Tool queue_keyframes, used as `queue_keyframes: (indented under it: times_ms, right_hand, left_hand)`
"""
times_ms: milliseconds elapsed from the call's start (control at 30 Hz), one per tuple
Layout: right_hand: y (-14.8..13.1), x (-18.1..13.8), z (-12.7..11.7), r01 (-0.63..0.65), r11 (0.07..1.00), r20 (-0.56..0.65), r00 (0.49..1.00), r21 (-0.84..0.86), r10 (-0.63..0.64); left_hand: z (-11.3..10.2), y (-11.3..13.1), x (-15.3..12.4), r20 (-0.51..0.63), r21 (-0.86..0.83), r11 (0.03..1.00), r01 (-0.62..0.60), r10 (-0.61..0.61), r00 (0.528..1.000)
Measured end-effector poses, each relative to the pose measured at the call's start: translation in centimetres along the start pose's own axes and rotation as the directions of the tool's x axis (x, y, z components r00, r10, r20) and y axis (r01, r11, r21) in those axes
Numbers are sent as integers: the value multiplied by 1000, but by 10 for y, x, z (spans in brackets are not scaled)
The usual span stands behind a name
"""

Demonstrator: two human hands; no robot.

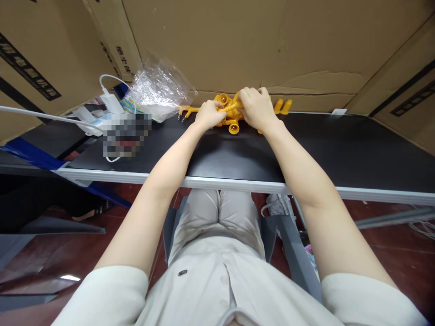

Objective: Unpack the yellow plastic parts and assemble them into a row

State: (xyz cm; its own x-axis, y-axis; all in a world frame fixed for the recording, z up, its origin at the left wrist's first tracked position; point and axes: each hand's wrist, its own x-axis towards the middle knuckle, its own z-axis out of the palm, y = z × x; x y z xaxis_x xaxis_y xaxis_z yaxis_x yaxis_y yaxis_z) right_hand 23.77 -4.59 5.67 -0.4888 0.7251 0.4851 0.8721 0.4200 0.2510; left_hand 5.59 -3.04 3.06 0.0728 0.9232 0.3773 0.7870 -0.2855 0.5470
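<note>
Both hands work on a yellow plastic toy assembly (231, 118) that lies at the far edge of the black bench (340, 149), close against the cardboard wall (238, 45). The left hand (209, 114) is closed over the left part of the toy assembly, fingers curled down on it; the right hand (256, 106) is closed over its right part, fingertips pinching near the top middle. The toy's long axis runs left to right along the wall: a thin yellow arm (187, 109) sticks out to the left of the left hand, and two short yellow pegs (283, 106) show to the right of the right hand. A round yellow cup-shaped part (234, 129) faces the person, between the two hands. Both hands are equally near, one on each side. Left of the toy assembly lie a crumpled clear plastic bag (158, 88) and, farther left, a white charger with its cable (110, 99).
</note>
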Motion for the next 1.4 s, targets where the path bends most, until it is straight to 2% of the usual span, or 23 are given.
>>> queue_keyframes:
  times_ms: [167,267,367,433,500,600,767,900,1067,1200,1400]
  right_hand:
    - [1,0,5,20,1000,-15,1000,9,-20]
    - [1,-1,1,40,998,-10,999,49,-39]
    - [6,-2,1,41,994,34,998,102,-44]
    - [10,-1,5,32,990,69,997,136,-42]
    - [14,0,11,30,986,91,995,161,-45]
    - [14,0,11,28,986,78,996,166,-42]
    - [6,-2,-3,-15,990,-4,1000,142,16]
    - [8,0,1,-27,990,-43,999,138,33]
    - [14,0,8,-17,987,32,999,160,12]
    - [14,-2,8,11,984,71,997,180,-24]
    - [11,-4,3,12,983,67,997,181,-25]
  left_hand:
    - [-9,10,-7,207,-128,979,162,-133,969]
    - [-11,13,-10,247,-142,973,184,-145,958]
    - [-8,9,-8,131,-83,989,123,-112,985]
    - [-5,4,-7,6,17,999,38,-38,999]
    - [-3,1,-6,-60,114,993,-17,24,998]
    - [-2,-1,-7,-51,170,985,-32,41,998]
    - [-1,2,-7,-63,166,984,-61,72,995]
    - [-1,4,-8,-29,166,985,-51,56,998]
    - [-4,5,-8,6,160,986,-48,47,999]
    - [-5,2,-8,-16,168,985,-33,36,999]
    - [-2,-4,-6,-36,127,990,-65,70,997]
